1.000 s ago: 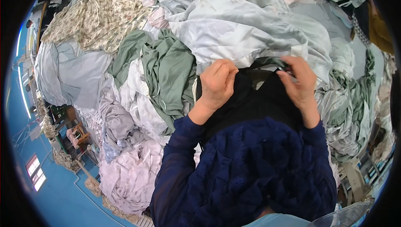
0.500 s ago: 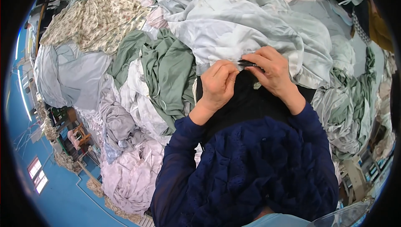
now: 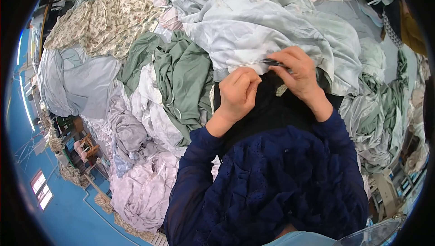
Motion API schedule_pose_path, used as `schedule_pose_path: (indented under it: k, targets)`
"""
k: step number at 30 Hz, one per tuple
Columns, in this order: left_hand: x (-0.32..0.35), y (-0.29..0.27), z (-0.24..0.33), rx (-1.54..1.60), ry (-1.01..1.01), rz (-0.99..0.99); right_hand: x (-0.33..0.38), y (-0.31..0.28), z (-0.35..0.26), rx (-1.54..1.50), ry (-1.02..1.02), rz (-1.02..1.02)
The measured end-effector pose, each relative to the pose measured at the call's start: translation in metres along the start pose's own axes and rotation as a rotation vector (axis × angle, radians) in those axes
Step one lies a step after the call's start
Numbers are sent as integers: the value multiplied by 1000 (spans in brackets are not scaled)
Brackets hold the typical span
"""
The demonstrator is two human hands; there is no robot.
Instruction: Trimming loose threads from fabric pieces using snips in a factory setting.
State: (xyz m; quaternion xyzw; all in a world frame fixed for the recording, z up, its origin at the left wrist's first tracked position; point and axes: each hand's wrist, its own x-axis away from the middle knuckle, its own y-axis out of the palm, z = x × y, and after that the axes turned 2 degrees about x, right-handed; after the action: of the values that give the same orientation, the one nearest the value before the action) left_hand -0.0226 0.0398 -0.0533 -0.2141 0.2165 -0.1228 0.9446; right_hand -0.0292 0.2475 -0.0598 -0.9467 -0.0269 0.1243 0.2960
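My left hand (image 3: 238,93) is curled closed, pinching the top edge of a black knit garment (image 3: 272,110) held against my chest; my right hand (image 3: 294,71) grips the same edge just beside it. Beyond lie a pale grey-blue sheet (image 3: 272,24), sage-green cloth (image 3: 186,78) and floral fabric (image 3: 99,19).
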Motion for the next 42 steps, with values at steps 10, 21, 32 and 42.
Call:
schedule_pose_path:
  k: [10,21,32,42]
  targets:
    - [2,88,28,-596,14,-540,12,-37,20,-108,221,134]
    - [-9,85,30,-799,9,-1030,12,-12,20,-141,238,46]
    - [-1,-6,13,-320,-160,26,-25,50,11,-295,289,-158]
    - [-3,-8,0,-233,-277,52,-12,47,19,-494,428,-165]
